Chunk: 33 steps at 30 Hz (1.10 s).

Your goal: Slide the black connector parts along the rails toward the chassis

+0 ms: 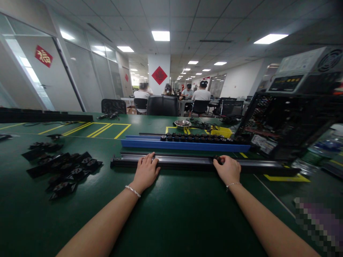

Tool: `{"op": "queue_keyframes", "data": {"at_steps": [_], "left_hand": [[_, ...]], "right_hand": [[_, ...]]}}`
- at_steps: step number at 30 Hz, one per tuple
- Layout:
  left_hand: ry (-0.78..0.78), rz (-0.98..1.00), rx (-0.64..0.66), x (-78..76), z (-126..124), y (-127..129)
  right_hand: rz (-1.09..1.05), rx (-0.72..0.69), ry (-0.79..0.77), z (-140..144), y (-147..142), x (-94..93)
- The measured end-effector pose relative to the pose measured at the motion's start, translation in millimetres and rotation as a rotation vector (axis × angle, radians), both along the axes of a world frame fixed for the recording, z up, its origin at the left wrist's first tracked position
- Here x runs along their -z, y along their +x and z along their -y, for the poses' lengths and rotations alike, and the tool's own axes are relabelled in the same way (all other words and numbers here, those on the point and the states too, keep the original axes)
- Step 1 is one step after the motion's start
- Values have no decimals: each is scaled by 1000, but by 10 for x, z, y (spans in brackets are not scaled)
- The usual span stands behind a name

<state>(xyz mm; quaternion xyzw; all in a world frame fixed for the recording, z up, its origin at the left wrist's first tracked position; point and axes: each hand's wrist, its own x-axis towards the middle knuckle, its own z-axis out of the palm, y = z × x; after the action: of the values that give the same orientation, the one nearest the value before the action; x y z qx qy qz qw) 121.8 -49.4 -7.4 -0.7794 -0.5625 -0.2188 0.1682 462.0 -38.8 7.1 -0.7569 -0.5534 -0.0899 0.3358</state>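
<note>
A long black channel [184,160] with a shiny inner face lies crosswise on the green table. My left hand [146,171] rests on its left half, fingers stretched over the top edge and holding nothing. Farther right, my right hand [228,169] is closed in a pinch on a small black part [218,159] at the channel. Fingers partly cover that part, and I cannot tell whether it is seated in the channel. Just behind runs a blue channel [187,145] with a row of small black pieces [198,137] along it.
A loose pile of black parts [66,166] lies at the left. Behind are a metal bowl [182,124], a yellow tray [221,132] and cables. An open computer case [278,125] and a plastic bottle [313,157] stand at the right. Several people sit in the background.
</note>
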Motion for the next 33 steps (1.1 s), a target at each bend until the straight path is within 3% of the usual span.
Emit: {"op": "queue_keyframes", "data": {"at_steps": [33], "left_hand": [[10, -30, -14, 0, -12, 2]], "right_hand": [[-47, -76, 9, 11, -117, -35]]}}
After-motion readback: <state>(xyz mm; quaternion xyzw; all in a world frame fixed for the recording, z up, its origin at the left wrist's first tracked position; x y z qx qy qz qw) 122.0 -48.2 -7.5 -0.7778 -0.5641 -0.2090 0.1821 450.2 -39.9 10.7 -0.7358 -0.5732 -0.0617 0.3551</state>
